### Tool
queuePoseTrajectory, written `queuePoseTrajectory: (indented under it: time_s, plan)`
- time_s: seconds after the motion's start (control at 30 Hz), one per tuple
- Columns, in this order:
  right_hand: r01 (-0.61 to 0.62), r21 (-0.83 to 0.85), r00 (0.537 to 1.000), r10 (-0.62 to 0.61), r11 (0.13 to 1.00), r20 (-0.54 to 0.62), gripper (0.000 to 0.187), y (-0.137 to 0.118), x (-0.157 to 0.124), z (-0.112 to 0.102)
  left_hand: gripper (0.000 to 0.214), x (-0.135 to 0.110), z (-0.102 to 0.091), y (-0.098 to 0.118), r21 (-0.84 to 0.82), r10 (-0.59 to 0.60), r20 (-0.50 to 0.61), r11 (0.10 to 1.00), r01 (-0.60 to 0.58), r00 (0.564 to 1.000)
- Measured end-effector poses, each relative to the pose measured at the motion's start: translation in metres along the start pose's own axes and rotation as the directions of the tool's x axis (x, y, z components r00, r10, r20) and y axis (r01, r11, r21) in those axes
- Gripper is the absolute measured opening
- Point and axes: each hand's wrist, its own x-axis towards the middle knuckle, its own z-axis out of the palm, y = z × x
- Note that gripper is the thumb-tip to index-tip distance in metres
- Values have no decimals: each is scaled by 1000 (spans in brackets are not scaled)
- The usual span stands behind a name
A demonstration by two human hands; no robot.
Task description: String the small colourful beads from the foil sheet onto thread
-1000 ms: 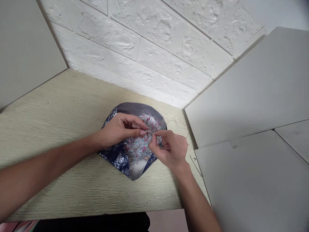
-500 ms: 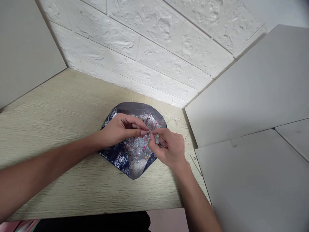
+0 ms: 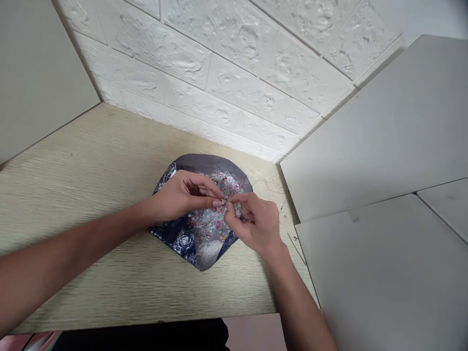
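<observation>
A fabric pouch or wrap with a grey lining and a navy, white-rose print (image 3: 185, 243) lies spread on the tabletop. Many small beads (image 3: 210, 222), mostly clear and white with some red and pink, are heaped in it. Above them, my left hand (image 3: 183, 195) pinches a tiny pale bead (image 3: 223, 201) between thumb and forefinger. My right hand (image 3: 258, 222) is closed in a pinch right beside that bead, its fingertips almost touching the left ones. Whatever sits between the right fingertips is too small to make out.
The pale wooden tabletop (image 3: 91, 165) meets a white brick-textured wall (image 3: 190, 58) behind. Grey panels stand at left (image 3: 40, 73) and right (image 3: 376, 131). Fine clear threads (image 3: 268, 180) and a thin dark stick (image 3: 297, 248) lie near the right panel.
Both hands keep nearly the same place over the beads. The fingertips have shifted slightly, and a pale bead now shows between them.
</observation>
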Motion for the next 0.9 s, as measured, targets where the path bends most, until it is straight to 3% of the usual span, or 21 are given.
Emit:
queuePoseTrajectory:
  time_s: [0.5,0.7,0.9]
  plan:
    - [3,-36,998,-1,999,66,6,3,-2,3,14,2,-1,-4,46,-16,-23,999,17,1000]
    - [36,-158,986,-9,987,169,9,6,-3,7,15,0,0,-7,286,108,-75,955,-82,991]
    - [54,-243,975,2,969,223,14,7,-3,6,17,-4,0,4,580,216,133,774,-253,967]
